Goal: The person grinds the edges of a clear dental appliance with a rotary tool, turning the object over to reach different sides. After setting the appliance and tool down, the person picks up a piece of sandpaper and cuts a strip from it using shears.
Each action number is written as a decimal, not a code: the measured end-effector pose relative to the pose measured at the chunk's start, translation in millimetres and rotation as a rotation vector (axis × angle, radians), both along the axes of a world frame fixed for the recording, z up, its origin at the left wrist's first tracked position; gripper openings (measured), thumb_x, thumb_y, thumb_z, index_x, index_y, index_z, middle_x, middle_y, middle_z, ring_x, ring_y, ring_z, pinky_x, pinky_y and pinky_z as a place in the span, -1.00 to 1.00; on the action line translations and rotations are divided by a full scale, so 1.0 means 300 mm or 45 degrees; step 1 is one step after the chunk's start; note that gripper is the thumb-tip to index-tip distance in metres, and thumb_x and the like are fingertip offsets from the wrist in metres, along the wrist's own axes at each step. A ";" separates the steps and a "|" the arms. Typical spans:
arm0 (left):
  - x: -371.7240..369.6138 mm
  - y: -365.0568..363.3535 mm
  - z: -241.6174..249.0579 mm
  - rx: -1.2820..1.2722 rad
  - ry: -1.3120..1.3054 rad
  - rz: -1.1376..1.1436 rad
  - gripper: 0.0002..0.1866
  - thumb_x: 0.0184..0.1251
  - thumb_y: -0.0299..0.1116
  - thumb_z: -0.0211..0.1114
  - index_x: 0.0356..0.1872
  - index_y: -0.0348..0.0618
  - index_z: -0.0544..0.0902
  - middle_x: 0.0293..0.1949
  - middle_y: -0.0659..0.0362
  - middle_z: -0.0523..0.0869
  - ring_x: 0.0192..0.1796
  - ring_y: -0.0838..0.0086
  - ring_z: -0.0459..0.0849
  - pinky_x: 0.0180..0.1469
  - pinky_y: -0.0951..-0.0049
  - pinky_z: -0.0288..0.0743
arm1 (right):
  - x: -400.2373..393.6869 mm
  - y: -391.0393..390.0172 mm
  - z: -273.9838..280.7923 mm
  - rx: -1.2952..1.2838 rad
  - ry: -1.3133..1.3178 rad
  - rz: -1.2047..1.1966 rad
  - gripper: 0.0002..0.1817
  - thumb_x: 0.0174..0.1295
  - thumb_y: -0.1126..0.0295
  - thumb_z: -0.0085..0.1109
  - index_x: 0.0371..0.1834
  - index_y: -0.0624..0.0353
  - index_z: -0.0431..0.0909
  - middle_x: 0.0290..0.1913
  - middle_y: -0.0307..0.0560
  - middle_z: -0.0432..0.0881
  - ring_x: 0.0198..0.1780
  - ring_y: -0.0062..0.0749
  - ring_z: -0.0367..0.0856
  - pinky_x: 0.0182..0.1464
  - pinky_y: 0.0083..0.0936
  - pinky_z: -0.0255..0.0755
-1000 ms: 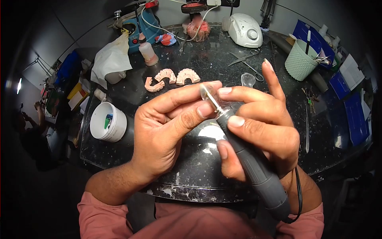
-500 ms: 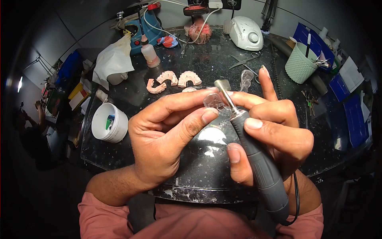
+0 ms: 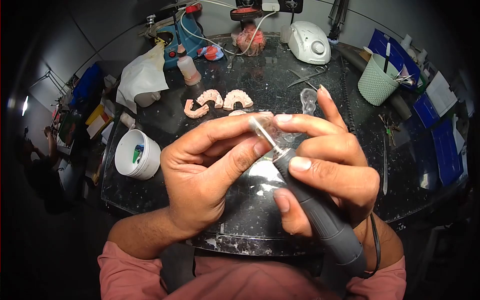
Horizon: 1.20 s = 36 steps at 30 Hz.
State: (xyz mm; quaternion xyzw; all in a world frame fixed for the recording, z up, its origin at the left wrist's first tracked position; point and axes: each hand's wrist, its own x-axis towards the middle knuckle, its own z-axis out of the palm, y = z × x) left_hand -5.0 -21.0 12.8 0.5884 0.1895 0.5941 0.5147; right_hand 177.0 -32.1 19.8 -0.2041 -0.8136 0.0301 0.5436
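Observation:
Between the thumb and fingers of my left hand is a clear plastic dental tray, partly hidden by the fingers. My right hand is wrapped round a dark grey rotary handpiece. Its metal tip lies across the tray, close to my left fingertips, and looks blurred. The right index fingertip is near the left fingertips at the tray. Another clear tray lies on the black table beyond my right hand. Pink dental models stand beyond my left hand.
A white tub stands left, a squeeze bottle and blue machine behind. A white control unit, scissors and green holder stand toward the back right. A person is at far left.
My right hand and the handpiece have moved left, bringing the metal tip over the clear tray near my left fingertips. My left hand has barely moved.

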 end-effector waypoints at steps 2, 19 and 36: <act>-0.001 0.000 0.002 0.005 0.013 0.009 -0.73 0.29 -0.65 0.28 0.01 -0.39 0.62 -0.01 -0.01 0.71 -0.01 0.45 0.70 0.09 0.48 0.59 | 0.004 -0.005 0.006 -0.008 -0.032 0.006 -0.56 0.08 0.41 0.34 -0.03 0.12 0.31 -0.23 -0.05 0.49 0.04 0.04 0.64 0.41 0.26 0.05; -0.005 0.010 0.008 0.054 0.061 0.025 -0.66 0.28 -0.66 0.28 0.09 -0.38 0.58 -0.03 -0.01 0.72 0.00 0.44 0.70 0.10 0.47 0.58 | 0.017 -0.004 0.021 -0.066 -0.004 0.062 -0.58 0.11 0.36 0.29 -0.04 0.15 0.30 -0.28 -0.03 0.51 0.05 0.08 0.65 0.45 0.24 -0.08; 0.001 0.027 0.008 -0.244 -0.148 -0.053 -0.73 0.24 -0.76 0.23 -0.06 -0.38 0.47 -0.04 -0.14 0.70 0.03 0.29 0.71 0.18 0.43 0.57 | 0.010 0.022 -0.022 -0.138 0.186 0.056 -0.56 0.06 0.47 0.25 0.00 0.20 0.31 -0.17 0.04 0.52 0.15 0.21 0.54 0.37 0.22 0.10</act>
